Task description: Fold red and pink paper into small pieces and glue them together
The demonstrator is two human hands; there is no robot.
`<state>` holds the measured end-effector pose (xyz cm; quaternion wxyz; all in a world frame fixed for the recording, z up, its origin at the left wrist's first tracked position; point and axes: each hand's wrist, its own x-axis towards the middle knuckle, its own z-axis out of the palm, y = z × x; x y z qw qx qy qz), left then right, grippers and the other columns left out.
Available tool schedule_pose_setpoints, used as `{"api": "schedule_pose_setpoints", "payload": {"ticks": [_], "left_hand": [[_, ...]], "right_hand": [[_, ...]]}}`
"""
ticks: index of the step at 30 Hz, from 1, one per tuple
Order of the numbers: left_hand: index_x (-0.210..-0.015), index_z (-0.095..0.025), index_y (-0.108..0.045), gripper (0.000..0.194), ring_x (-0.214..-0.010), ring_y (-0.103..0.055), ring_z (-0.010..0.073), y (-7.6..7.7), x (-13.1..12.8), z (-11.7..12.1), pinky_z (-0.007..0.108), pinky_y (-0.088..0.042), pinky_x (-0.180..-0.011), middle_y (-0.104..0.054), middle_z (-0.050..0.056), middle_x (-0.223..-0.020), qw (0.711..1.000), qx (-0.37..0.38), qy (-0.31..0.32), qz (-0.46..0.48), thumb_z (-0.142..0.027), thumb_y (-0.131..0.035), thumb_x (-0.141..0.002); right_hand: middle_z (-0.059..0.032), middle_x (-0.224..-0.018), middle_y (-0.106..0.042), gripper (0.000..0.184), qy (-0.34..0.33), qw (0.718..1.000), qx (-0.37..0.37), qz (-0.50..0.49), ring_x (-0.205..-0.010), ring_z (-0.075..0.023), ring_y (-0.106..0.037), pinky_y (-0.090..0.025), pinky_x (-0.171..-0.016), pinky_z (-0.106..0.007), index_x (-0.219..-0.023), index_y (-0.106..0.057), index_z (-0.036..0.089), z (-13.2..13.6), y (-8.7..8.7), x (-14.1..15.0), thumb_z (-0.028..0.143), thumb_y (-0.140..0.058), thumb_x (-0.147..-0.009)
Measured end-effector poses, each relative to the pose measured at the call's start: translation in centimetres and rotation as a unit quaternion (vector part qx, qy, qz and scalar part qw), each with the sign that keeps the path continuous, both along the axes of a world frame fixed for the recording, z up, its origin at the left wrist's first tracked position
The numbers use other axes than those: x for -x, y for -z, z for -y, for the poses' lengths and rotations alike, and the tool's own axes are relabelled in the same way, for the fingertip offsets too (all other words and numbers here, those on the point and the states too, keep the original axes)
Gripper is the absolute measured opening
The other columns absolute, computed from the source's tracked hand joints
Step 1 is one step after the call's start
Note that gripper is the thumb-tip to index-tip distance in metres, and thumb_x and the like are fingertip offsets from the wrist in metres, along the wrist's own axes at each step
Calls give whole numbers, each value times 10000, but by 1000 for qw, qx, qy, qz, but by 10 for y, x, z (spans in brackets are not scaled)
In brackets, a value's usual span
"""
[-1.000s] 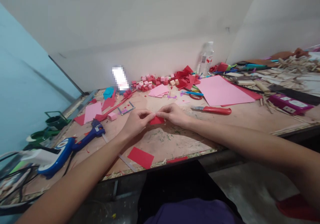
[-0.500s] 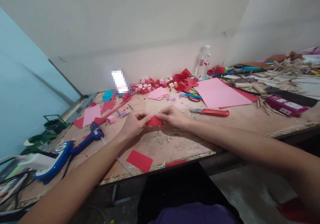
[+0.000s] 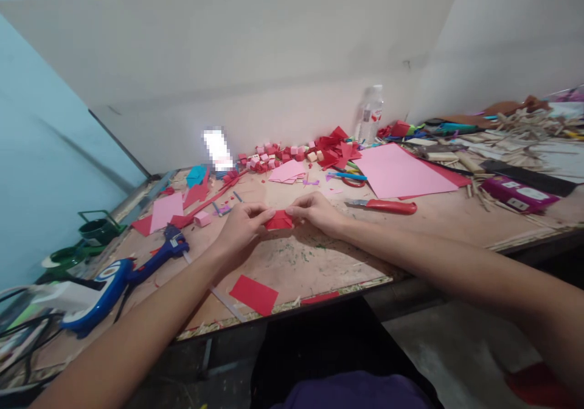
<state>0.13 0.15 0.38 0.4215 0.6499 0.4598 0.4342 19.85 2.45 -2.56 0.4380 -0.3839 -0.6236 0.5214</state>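
A small folded piece of red paper is held between my two hands, just above the worktop. My left hand pinches its left side between thumb and fingers. On the other side, my right hand grips the upper right corner in the same way. Creases run across the paper, and its far side is hidden by my fingers. Nearer to me, a flat red paper rectangle lies at the table's front edge. A red-handled knife rests to the right of my right hand.
Small pink and red paper cubes are heaped along the back wall. A blue glue gun lies at left beside a power strip. Pink sheets, a plastic bottle and wooden sticks stand or lie to the right.
The red paper's visible outline has gone from a tapered shape to a more rectangular one between my fingers. Both hands stay in nearly the same place.
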Motion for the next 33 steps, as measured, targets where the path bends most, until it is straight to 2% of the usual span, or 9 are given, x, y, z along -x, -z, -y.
{"api": "schedule_pose_setpoints", "payload": {"ticks": [11, 13, 15, 17, 20, 23, 26, 29, 33], "left_hand": [[-675, -149, -746, 287, -616, -607, 184, 6, 9, -10, 269, -471, -536, -679, 49, -660, 999, -28, -4, -25, -427, -759, -746], [-847, -156, -794, 290, -681, -653, 202, 5, 10, -11, 282, -506, -586, -740, 69, -793, 998, -46, 0, -42, -427, -780, -743], [-1057, -187, -794, 380, -811, -704, 225, 2, 10, -10, 307, -552, -689, -775, 91, -1001, 994, -85, 12, -68, -387, -806, -734], [-1115, -209, -787, 390, -947, -719, 247, 0, 11, -9, 332, -568, -790, -771, 103, -1124, 985, -135, 22, -103, -339, -804, -747], [-994, -207, -811, 217, -1014, -715, 259, -1, 12, -7, 340, -561, -842, -787, 107, -1094, 970, -193, 16, -145, -303, -754, -809], [-949, -201, -811, 170, -964, -724, 253, -2, 12, -6, 331, -561, -810, -799, 103, -1044, 965, -215, -1, -151, -301, -731, -837], [-915, -192, -809, 168, -895, -727, 238, -3, 11, -3, 321, -555, -784, -807, 89, -982, 968, -208, -25, -141, -313, -704, -863], [-846, -189, -807, 176, -822, -720, 225, -5, 7, 0, 309, -544, -753, -809, 69, -892, 974, -189, -43, -118, -304, -677, -869], [-753, -178, -790, 178, -733, -697, 212, -4, 4, -3, 291, -532, -663, -788, 61, -784, 987, -149, -48, -39, -323, -706, -813]], "right_hand": [[-11, -668, -685, 199, -17, 999, 29, -13, -583, -133, -595, -494, -558, -244, -729, -737, 154, -2, 1, 4, 347, -762, -769], [-4, -638, -668, 195, -16, 999, 29, -15, -570, -127, -582, -481, -551, -239, -708, -729, 151, -2, 0, 4, 334, -756, -767], [3, -606, -649, 202, -11, 999, 30, -18, -557, -123, -569, -457, -541, -234, -690, -715, 151, -2, 0, 3, 335, -751, -764], [5, -594, -641, 221, -7, 999, 33, -21, -545, -122, -558, -434, -527, -233, -686, -703, 154, -2, 0, 2, 355, -754, -762], [12, -577, -618, 267, -13, 999, 37, -24, -521, -118, -533, -399, -504, -235, -677, -683, 157, 0, -3, 0, 394, -761, -773], [22, -582, -594, 299, -18, 999, 29, -25, -530, -112, -526, -403, -510, -231, -693, -688, 155, 3, -6, -2, 425, -761, -802], [-4, -676, -652, 320, -44, 998, 36, -27, -606, -127, -589, -473, -571, -237, -790, -731, 147, 2, -6, -3, 462, -785, -802], [-16, -735, -684, 288, -85, 995, 41, -22, -652, -143, -634, -529, -633, -264, -810, -737, 153, -1, -1, -3, 418, -834, -756], [2, -670, -666, 205, -84, 996, 24, -2, -607, -127, -608, -501, -610, -250, -729, -714, 161, -4, 6, -3, 336, -819, -753]]}}
